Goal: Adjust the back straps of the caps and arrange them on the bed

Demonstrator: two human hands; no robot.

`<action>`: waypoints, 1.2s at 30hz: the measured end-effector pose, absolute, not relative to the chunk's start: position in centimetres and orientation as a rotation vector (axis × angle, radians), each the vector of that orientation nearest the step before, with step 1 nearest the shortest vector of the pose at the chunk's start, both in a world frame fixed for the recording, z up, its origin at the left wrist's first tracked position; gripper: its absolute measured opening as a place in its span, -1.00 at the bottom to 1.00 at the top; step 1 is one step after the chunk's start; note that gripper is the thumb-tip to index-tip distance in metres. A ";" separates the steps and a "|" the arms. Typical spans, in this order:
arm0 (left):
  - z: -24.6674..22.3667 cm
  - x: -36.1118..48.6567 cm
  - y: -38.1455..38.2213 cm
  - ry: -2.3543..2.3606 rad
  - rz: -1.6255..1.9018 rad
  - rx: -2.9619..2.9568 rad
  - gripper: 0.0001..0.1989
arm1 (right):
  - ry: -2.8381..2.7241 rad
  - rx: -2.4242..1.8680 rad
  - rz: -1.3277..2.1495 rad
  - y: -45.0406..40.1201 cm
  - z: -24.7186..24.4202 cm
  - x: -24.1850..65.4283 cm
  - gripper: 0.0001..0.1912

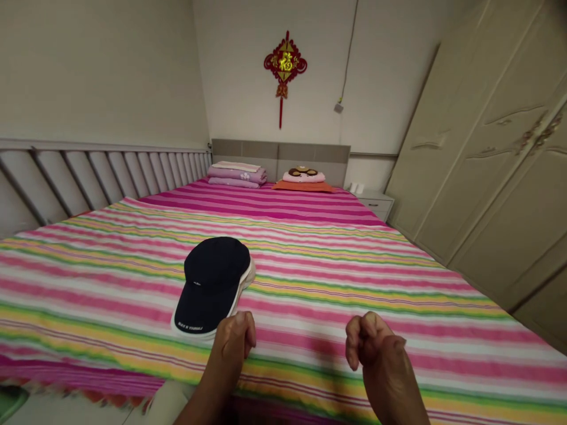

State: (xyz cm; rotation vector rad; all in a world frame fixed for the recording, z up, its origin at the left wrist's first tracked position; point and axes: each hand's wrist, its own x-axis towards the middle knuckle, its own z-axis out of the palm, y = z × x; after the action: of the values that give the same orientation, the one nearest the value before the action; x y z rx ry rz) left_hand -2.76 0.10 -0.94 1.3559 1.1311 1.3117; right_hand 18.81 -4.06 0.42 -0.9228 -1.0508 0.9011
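On the striped bedspread lies a navy cap [217, 262], brim toward me, with small white lettering along the brim's edge. A cream-white layer [249, 274] shows under its right side and round the brim; whether it is a second cap or part of the same one, I cannot tell. My left hand [234, 339] is just right of the brim, fingers curled in and thumb close against them, with nothing visible in it. Farther right, my right hand [378, 348] hovers over the bedspread, its fingers loosely bent and apart from the thumb, holding nothing.
The striped bedspread [319, 283] covers the near bed. Folded purple bedding [237, 175] and a pink folded item [303, 176] on an orange one [301, 186] lie by the headboard [310, 154]. A railing [101, 171] runs left; a nightstand [378, 205] and wardrobe [482, 147] stand right.
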 end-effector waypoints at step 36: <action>-6.5 -9.6 0.4 1.163 1.717 0.088 -0.85 | -1.722 -1.232 1.451 -4.0 -16.4 14.7 -0.52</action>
State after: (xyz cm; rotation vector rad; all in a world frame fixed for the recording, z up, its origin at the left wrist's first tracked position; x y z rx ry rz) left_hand -9.61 0.40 -6.45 0.0878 1.1634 1.7169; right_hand 14.69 -4.04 -16.40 -1.2317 -1.7221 1.4508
